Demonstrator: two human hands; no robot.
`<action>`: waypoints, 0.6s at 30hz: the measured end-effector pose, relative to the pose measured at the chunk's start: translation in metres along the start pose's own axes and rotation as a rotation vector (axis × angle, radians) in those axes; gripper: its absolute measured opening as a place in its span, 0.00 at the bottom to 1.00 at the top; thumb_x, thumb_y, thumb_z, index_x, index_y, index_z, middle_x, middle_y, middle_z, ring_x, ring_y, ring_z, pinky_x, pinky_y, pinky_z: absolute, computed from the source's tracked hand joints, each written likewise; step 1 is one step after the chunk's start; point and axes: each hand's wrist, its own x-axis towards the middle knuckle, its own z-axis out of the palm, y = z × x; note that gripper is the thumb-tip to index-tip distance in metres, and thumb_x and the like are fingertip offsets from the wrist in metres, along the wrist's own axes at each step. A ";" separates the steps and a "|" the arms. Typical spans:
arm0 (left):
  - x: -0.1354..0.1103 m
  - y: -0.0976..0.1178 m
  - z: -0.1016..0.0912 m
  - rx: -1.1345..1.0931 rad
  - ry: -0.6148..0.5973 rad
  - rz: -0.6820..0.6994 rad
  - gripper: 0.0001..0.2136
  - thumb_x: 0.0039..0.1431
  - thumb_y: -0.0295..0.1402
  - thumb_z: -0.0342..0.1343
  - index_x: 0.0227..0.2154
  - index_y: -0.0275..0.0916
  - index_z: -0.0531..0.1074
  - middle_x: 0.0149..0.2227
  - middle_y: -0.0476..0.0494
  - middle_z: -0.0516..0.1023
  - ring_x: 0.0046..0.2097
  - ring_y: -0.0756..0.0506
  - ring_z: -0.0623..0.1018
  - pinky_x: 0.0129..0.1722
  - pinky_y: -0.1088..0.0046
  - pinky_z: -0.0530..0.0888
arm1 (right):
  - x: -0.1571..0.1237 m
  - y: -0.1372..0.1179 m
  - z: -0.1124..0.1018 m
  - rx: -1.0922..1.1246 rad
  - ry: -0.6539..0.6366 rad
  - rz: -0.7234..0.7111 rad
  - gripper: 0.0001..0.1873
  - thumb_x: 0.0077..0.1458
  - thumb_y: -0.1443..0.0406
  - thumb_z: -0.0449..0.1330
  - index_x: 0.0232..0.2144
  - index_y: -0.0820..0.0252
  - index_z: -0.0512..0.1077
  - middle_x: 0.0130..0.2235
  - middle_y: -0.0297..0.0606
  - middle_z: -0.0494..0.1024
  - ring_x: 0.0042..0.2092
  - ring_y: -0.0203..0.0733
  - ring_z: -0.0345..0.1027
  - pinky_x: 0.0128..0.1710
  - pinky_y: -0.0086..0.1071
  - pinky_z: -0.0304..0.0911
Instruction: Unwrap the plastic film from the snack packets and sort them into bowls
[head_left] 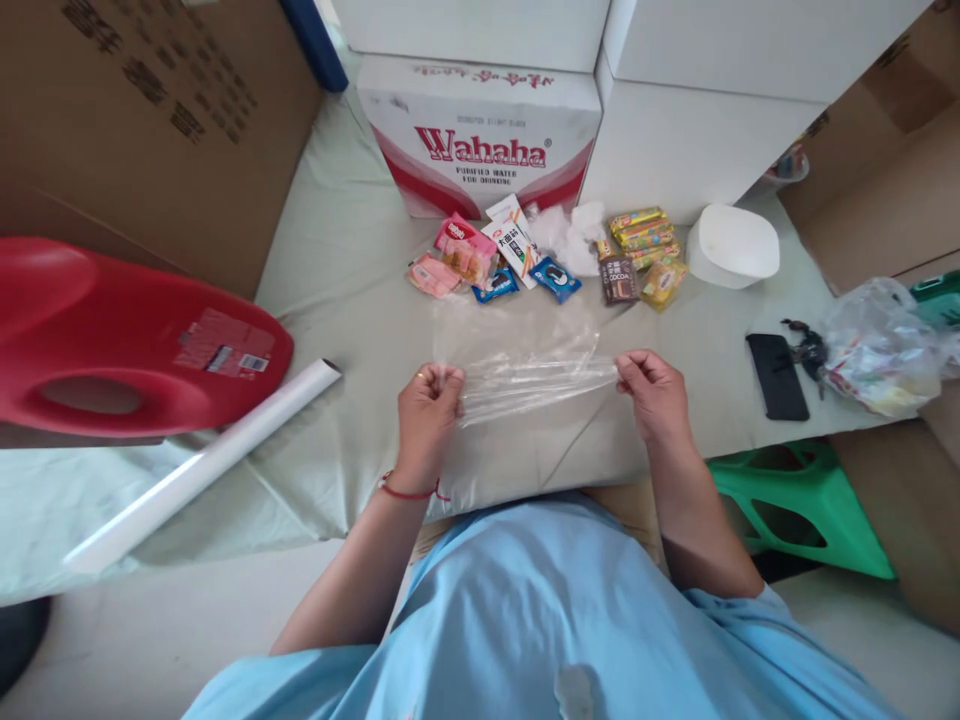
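A thin clear plastic bag (525,335) is stretched between my two hands above the cloth-covered table. My left hand (433,410) pinches one end of its gathered edge, thumb against fingers. At the other end, my right hand (654,390) pinches the same edge. Creases run straight across from hand to hand, and the far part of the bag lies flat toward the snacks. Just beyond it are pink snack packets (459,250), a white packet (511,240), a small blue packet (555,278), a brown cocoa packet (618,278) and several yellow wrapped sticks (643,235).
A Wahaha carton (484,140) and white boxes (697,140) stand behind the snacks. To the right are a white tub (733,245), a black phone (778,376) and a filled plastic bag (881,345). A white roll (202,465) and a red jug (142,330) lie left.
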 end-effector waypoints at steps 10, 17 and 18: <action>-0.012 -0.006 -0.016 -0.151 -0.144 -0.222 0.22 0.61 0.57 0.61 0.41 0.41 0.75 0.25 0.53 0.72 0.21 0.52 0.67 0.20 0.76 0.61 | -0.011 0.011 -0.043 -0.320 -0.386 0.078 0.34 0.64 0.35 0.53 0.48 0.53 0.81 0.50 0.45 0.83 0.49 0.50 0.77 0.48 0.43 0.74; -0.013 -0.002 -0.015 -0.140 -0.428 -0.203 0.24 0.50 0.49 0.73 0.44 0.38 0.78 0.42 0.38 0.86 0.39 0.45 0.81 0.38 0.71 0.74 | 0.021 0.012 0.016 -0.490 -0.405 -0.226 0.31 0.52 0.43 0.70 0.52 0.53 0.79 0.51 0.47 0.82 0.59 0.57 0.71 0.64 0.54 0.64; -0.014 -0.002 -0.015 -0.100 -0.429 -0.170 0.21 0.49 0.48 0.73 0.40 0.38 0.79 0.42 0.38 0.86 0.45 0.42 0.82 0.44 0.68 0.75 | 0.025 0.013 0.026 -0.442 -0.383 -0.218 0.25 0.55 0.45 0.67 0.46 0.54 0.79 0.47 0.45 0.83 0.55 0.55 0.74 0.62 0.52 0.66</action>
